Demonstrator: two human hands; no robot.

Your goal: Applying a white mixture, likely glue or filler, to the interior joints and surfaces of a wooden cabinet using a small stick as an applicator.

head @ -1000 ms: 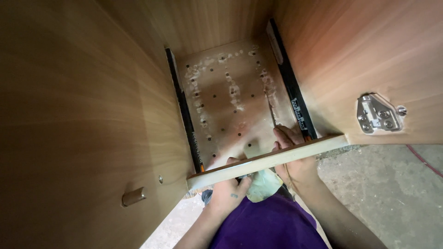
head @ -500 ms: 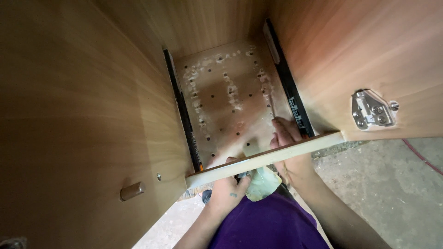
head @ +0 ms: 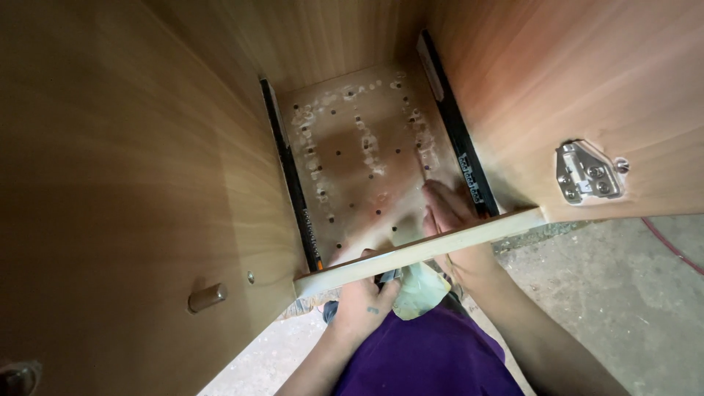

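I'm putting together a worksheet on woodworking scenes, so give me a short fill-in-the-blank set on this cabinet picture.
1. The right hand lies flat on a back panel dotted with small ____.
2. The left hand is beside a pale ____ cloth.
3. The metal hinge plate sits on the cabinet's ____ side wall.
4. The person's garment is ____ in colour.

Missing words: holes; yellow; right; purple

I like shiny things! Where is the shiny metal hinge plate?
In the head view, the metal hinge plate is screwed to the wooden side panel on the right, just above its lower edge, up and to the right of the right hand.
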